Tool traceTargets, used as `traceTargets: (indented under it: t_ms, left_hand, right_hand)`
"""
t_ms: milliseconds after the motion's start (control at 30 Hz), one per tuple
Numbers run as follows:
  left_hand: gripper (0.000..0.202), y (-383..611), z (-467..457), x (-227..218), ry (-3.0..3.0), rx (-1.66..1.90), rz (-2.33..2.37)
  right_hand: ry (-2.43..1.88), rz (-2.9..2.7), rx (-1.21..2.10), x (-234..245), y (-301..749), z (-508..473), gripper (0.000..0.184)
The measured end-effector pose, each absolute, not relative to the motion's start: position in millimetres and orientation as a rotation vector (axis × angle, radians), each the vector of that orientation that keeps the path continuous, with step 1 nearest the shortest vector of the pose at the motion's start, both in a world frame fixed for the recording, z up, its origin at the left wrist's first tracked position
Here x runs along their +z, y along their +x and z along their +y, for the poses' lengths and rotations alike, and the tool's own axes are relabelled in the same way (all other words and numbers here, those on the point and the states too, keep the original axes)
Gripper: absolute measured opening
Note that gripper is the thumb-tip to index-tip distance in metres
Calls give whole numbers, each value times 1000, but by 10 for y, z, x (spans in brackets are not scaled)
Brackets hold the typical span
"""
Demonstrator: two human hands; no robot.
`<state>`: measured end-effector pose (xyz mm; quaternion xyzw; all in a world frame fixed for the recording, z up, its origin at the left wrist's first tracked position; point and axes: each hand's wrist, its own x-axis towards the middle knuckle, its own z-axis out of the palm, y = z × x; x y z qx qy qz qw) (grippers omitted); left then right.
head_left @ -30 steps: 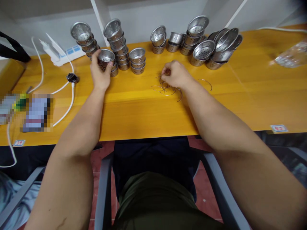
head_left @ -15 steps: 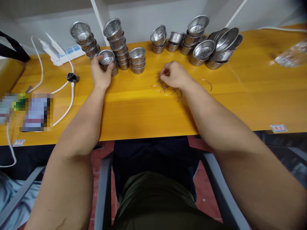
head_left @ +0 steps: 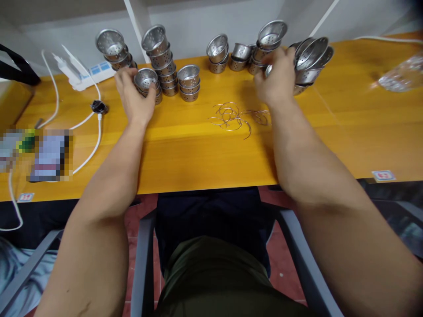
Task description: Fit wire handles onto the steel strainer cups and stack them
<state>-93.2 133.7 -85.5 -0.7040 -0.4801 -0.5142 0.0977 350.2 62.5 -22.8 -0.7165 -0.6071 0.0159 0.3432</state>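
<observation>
My left hand (head_left: 134, 97) is wrapped round a small perforated metal cup (head_left: 144, 79) that tops a short stack at the back left of the yellow table (head_left: 205, 149). My right hand (head_left: 276, 79) reaches to the back right and covers a perforated metal cup in the heap there (head_left: 310, 55); its fingers curl around it, slightly blurred. A tangle of thin wire rings (head_left: 233, 116) lies on the table between my hands, untouched.
More stacks of perforated cups (head_left: 161, 53) stand along the back edge by the white wall. A white power strip (head_left: 82, 72) and cables (head_left: 95, 132) lie at the left, a clear plastic bag (head_left: 401, 77) at the far right. A chair frame shows below.
My right hand left the wire rings and moved up and right to the heap of cups. My left hand stayed on its cup, shifting slightly.
</observation>
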Motion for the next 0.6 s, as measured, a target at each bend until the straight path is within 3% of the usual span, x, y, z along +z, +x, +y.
traceTargets:
  t_ms: [133,300,467,600]
  left_hand:
    - [90,-734,1067,-645,-1999,-1648,-1344]
    - [68,-660,931,-538,-2156,-1605,-1387]
    - [65,-612,883,-497,-2172,-1521,-1401]
    - [46,-557,825,-466,-2197,-1489,-1350]
  right_hand:
    - [-2189,-1529,119,-239,3733,653,51]
    - [-2243,-1575,156,-307,3754,687,56]
    - [-2177,-1679,206,-258,3643,678,24]
    - [-1999,-1764,225,-170,3429,573,12]
